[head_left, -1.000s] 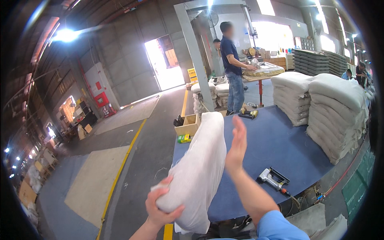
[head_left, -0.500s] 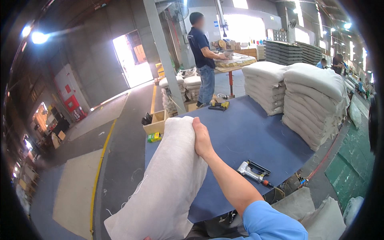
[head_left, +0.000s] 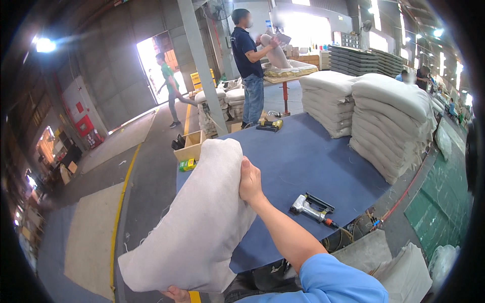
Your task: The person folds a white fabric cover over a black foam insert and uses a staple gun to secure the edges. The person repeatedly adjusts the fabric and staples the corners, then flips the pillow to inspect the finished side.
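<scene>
A light grey fabric-covered cushion (head_left: 197, 217) is held up on a slant in front of me, over the left edge of the blue-topped table (head_left: 298, 156). My right hand (head_left: 250, 181) grips its upper right edge, thumb up, the other fingers partly hidden. At its bottom edge my left hand (head_left: 177, 293) holds on from beneath, only partly in view. Loose threads hang along the cushion's left edge. A silver staple gun (head_left: 312, 208) with an orange hose fitting lies on the table to the right of my forearm.
Two tall stacks of similar cushions (head_left: 391, 126) fill the table's far right. A yellow-black staple gun (head_left: 269, 125) lies at the far edge. A wooden box (head_left: 192, 147) and small green-yellow pack (head_left: 187, 164) sit left. Beyond, a co-worker (head_left: 247, 65) handles a cushion; another person (head_left: 169, 86) walks.
The cushion has tipped and turned to show more of its face, and my left hand has come into view beneath it. The co-worker has raised a cushion. A person in green has appeared by the doorway.
</scene>
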`<state>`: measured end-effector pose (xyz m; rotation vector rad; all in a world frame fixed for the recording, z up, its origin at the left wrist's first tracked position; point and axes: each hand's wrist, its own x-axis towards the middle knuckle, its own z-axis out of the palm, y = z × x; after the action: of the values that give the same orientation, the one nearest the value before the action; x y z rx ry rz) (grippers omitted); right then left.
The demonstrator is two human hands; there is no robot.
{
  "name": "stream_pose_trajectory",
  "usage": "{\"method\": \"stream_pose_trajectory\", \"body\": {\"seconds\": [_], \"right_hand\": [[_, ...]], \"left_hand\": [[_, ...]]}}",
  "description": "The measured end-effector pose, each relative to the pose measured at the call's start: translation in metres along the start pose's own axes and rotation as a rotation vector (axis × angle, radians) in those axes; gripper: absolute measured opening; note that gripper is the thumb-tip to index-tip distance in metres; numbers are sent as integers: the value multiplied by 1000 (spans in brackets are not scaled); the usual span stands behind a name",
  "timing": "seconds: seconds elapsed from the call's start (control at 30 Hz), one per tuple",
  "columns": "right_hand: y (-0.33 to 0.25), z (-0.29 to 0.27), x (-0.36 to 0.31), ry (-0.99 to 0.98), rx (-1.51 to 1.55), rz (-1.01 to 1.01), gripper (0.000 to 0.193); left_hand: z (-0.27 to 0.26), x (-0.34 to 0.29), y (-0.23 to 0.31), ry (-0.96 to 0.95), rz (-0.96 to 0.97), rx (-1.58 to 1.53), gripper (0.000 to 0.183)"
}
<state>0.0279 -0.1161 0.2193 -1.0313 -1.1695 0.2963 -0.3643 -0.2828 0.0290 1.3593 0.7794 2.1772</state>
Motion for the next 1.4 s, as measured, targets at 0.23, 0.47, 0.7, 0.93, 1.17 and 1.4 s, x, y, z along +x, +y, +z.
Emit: {"method": "stream_pose_trajectory", "body": {"seconds": [0.23,0.47,0.7,0.93,1.17,1.4], "right_hand": [[-12,-22,-20,95,-101,-68,60],[-69,8,-53,4,-39,-281,52],[-108,-36,-85,-201,-72,-311,39],[-246,-121,-62,-443,225,-574,29],[-290,-154,-79,-595,-190,-605,25],[-298,-158,-94,-503,-356,-531,26]], "left_hand": [[22,54,108,-1,145,862,83],[128,125,228,-599,434,1167,71],[157,140,220,-591,188,1278,92],[162,144,210,-522,159,1301,92],[151,147,205,-519,213,1292,93],[146,144,207,-501,170,1280,94]]}}
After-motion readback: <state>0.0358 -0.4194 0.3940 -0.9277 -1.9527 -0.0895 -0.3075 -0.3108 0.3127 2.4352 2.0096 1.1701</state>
